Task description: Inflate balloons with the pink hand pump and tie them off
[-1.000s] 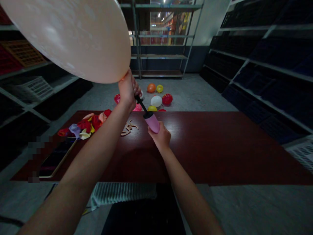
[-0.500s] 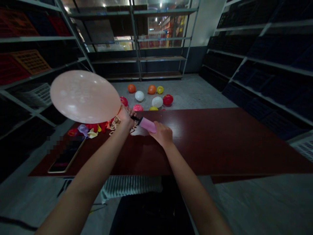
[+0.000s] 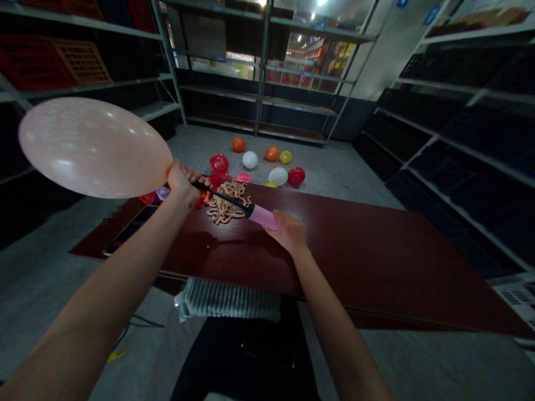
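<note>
A large pale peach balloon (image 3: 96,147), inflated, fills the left side of the view. My left hand (image 3: 184,181) is closed around its neck, where the black front end of a balloon pump meets it. The pump (image 3: 263,216) has a pink barrel, and its black rod (image 3: 225,197) shows between my hands. Wrapped round the pink barrel is my right hand (image 3: 288,231). Beneath the rod, a heap of tan uninflated long balloons (image 3: 228,203) lies on the table. Red uninflated balloons lie beside it, partly hidden by my left hand.
The dark red-brown table (image 3: 355,250) stretches to the right. A phone (image 3: 131,228) lies at its left end. Several inflated balloons, among them a white balloon (image 3: 249,160), rest on the floor beyond. Shelves with crates (image 3: 81,61) stand left and right.
My hands have moved apart, and the black rod now shows drawn out between them. My left hand and the balloon have shifted left. The view has tilted and turned.
</note>
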A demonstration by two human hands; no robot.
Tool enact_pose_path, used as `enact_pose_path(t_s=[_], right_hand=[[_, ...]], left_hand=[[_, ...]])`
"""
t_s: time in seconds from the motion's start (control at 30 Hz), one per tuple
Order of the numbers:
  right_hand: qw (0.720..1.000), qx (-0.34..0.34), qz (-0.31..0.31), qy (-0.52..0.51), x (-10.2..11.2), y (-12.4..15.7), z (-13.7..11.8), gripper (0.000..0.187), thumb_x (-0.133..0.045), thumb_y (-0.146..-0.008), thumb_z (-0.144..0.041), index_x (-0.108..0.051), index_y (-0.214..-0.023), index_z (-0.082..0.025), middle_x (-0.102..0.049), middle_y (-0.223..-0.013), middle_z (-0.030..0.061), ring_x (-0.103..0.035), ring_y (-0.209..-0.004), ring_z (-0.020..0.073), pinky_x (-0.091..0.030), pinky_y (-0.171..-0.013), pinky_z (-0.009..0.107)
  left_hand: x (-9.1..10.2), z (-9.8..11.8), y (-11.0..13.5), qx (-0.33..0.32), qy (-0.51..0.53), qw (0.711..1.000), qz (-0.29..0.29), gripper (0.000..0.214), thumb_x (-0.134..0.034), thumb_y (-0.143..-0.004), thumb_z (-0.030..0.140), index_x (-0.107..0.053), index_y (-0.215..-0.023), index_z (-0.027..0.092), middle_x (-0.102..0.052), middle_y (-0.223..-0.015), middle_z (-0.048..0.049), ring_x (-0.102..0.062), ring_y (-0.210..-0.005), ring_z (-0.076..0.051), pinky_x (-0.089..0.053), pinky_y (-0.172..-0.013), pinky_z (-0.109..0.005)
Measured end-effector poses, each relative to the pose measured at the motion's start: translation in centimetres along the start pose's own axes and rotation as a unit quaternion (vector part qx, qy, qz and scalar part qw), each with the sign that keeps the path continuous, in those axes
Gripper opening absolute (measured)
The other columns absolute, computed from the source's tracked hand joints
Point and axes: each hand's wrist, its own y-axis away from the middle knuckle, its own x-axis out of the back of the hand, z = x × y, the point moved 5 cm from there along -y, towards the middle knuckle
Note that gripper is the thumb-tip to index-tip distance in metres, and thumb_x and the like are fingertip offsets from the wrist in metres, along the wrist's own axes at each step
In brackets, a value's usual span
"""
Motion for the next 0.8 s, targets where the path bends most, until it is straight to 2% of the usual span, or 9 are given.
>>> enact_pose_path(t_s=[0.1, 0.23, 0.37, 0.47, 0.57, 0.7, 0.8], right_hand=[[0.999, -0.016, 0.012, -0.039, -0.1, -0.2, 0.1, 0.042, -0.068, -0.086, -0.049, -0.067, -0.115, -0.019, -0.076, -0.101, 0.0082, -0.07, -0.087, 0.0217, -0.043, -0.072, 0.028], [0.988, -0.088, 0.027, -0.124, -0.1, -0.2, 1.3, 0.046, -0.072, -0.08, -0.053, -0.066, -0.112, -0.02, -0.077, -0.097, 0.0072, -0.072, -0.085, 0.0233, -0.046, -0.07, 0.029], [0.965, -0.155, 0.033, -0.207, 0.0, 0.0, 2.6, 0.043, -0.071, -0.078, -0.054, -0.065, -0.107, -0.023, -0.076, -0.092, 0.0046, -0.072, -0.08, 0.0236, -0.049, -0.068, 0.03], [0.944, -0.193, 0.056, -0.262, -0.1, 0.1, 3.4, 0.04, -0.069, -0.077, -0.055, -0.063, -0.101, -0.024, -0.074, -0.086, 0.0029, -0.07, -0.075, 0.0228, -0.048, -0.065, 0.03], [0.922, -0.234, 0.081, -0.297, -0.3, 0.1, 4.1, 0.037, -0.067, -0.077, -0.058, -0.061, -0.094, -0.026, -0.071, -0.08, 0.0013, -0.069, -0.072, 0.023, -0.047, -0.063, 0.03], [0.9, -0.29, 0.104, -0.307, -0.6, 0.2, 4.7, 0.038, -0.066, -0.077, -0.061, -0.061, -0.092, -0.027, -0.07, -0.074, 0.0005, -0.068, -0.068, 0.0238, -0.045, -0.059, 0.03], [0.896, -0.318, 0.113, -0.288, -0.4, 0.4, 5.0, 0.037, -0.068, -0.078, -0.058, -0.063, -0.096, -0.026, -0.073, -0.078, 0.0013, -0.069, -0.07, 0.0243, -0.045, -0.06, 0.03]], left_hand=[[-2.0, 1.1, 1.5, -0.015, -0.002, 0.999, -0.037, 0.05, -0.041, -0.108, 0.032, -0.019, -0.064, 0.02, -0.02, -0.041, 0.0064, -0.021, -0.032, -0.008, -0.022, -0.038, -0.023], [-7.7, 0.7, 4.5, -0.049, -0.022, 0.986, -0.16, 0.056, -0.048, -0.106, 0.044, -0.02, -0.063, 0.021, -0.018, -0.044, 0.0053, -0.018, -0.036, -0.009, -0.019, -0.04, -0.026], [-13.4, -1.6, 7.4, -0.05, -0.039, 0.974, -0.217, 0.055, -0.055, -0.103, 0.045, -0.024, -0.063, 0.022, -0.016, -0.046, 0.0058, -0.016, -0.037, -0.009, -0.018, -0.041, -0.028], [-16.6, -5.0, 8.9, -0.028, -0.081, 0.963, -0.254, 0.056, -0.056, -0.102, 0.046, -0.025, -0.063, 0.022, -0.019, -0.046, 0.0055, -0.016, -0.035, -0.008, -0.016, -0.04, -0.028], [-17.6, -9.8, 9.6, -0.002, -0.103, 0.96, -0.259, 0.057, -0.065, -0.098, 0.045, -0.028, -0.063, 0.021, -0.02, -0.048, 0.0063, -0.019, -0.033, -0.006, -0.016, -0.038, -0.025], [-16.5, -16.2, 9.7, 0.039, -0.131, 0.956, -0.259, 0.055, -0.07, -0.095, 0.037, -0.03, -0.062, 0.02, -0.02, -0.047, 0.007, -0.021, -0.029, -0.005, -0.015, -0.035, -0.023], [-15.5, -18.5, 9.8, 0.049, -0.168, 0.948, -0.267, 0.054, -0.054, -0.104, 0.032, -0.029, -0.059, 0.02, -0.019, -0.043, 0.0059, -0.023, -0.027, -0.006, -0.016, -0.033, -0.023]])
